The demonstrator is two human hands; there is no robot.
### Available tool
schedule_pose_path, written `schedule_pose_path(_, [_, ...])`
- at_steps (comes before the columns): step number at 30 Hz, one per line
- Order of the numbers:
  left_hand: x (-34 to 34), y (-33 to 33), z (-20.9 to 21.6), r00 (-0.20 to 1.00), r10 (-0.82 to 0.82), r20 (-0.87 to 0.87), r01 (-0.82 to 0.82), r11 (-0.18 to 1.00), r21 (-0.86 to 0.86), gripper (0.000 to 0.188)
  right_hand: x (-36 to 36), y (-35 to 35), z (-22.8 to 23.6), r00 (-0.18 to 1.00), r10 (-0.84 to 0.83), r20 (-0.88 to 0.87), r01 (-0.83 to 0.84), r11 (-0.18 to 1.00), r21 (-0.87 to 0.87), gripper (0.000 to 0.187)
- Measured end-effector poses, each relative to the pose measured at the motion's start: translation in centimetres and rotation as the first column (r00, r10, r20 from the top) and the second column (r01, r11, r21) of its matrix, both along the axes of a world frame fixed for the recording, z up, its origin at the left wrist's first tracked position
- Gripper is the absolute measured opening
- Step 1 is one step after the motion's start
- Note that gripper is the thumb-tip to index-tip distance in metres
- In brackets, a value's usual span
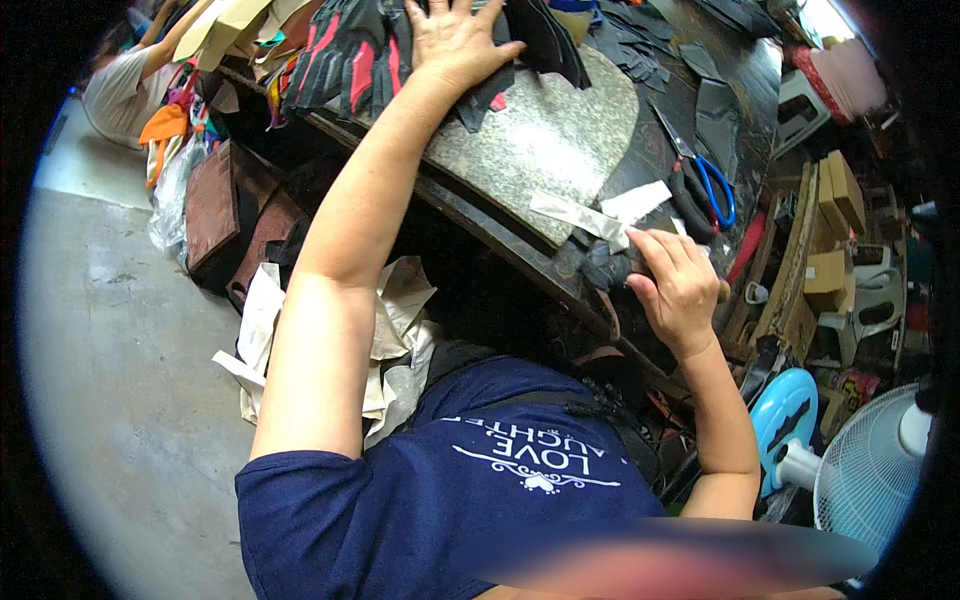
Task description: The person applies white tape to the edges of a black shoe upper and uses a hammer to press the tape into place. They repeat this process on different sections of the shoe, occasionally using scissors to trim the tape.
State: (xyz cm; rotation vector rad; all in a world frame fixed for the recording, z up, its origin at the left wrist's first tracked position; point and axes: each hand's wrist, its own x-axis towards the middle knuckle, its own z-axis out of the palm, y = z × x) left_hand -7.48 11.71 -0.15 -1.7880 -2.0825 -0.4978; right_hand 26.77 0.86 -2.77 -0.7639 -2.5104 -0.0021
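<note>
My left hand (pixel 452 45) lies with fingers spread on a row of overlapping black and red cut pieces (pixel 362 68) at the far edge of the work table. Below it, a grey speckled stone slab (pixel 540 135) rests on the dark table. My right hand (pixel 678 292) is at the slab's near right corner, with fingers curled and fingertips at the end of a narrow white strip (pixel 575 213). Another white piece (pixel 638 202) lies just beyond that strip. Scissors with blue and black handles (pixel 700 190) lie to the right of these, blades pointing away.
Dark scraps (pixel 635 50) cover the far part of the table (pixel 745 110). A white fan (pixel 875 470) and a round blue object (pixel 785 415) stand at the right, near shelves with cardboard boxes (pixel 828 280). Pale cloth (pixel 395 310) hangs beside my lap. Another person (pixel 125 95) is at the far left.
</note>
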Motion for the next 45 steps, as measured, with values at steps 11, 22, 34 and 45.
schedule_pose_path(11, [3.4,-6.2,0.0,0.927,-0.371,-0.053,0.348,0.798,0.492,0.041,-0.1,-0.4,-0.4,1.000,-0.028,-0.012,0.028,0.997,0.065,0.039])
schedule_pose_path(22, [9.3,-10.2,-5.6,0.771,-0.559,0.304,0.397,0.796,0.457,0.018,0.0,-0.6,-0.5,1.000,-0.004,0.008,0.003,0.994,0.110,0.037])
schedule_pose_path(34, [9.7,-10.6,-4.6,0.778,-0.569,0.267,0.453,0.802,0.390,0.013,0.4,4.4,2.9,0.998,-0.024,-0.050,0.013,0.980,-0.197,0.038])
schedule_pose_path(45, [9.4,-10.9,-4.6,0.784,-0.544,0.298,0.431,0.824,0.369,0.011,0.5,23.1,0.4,0.508,-0.809,0.296,0.844,0.399,-0.359,0.110])
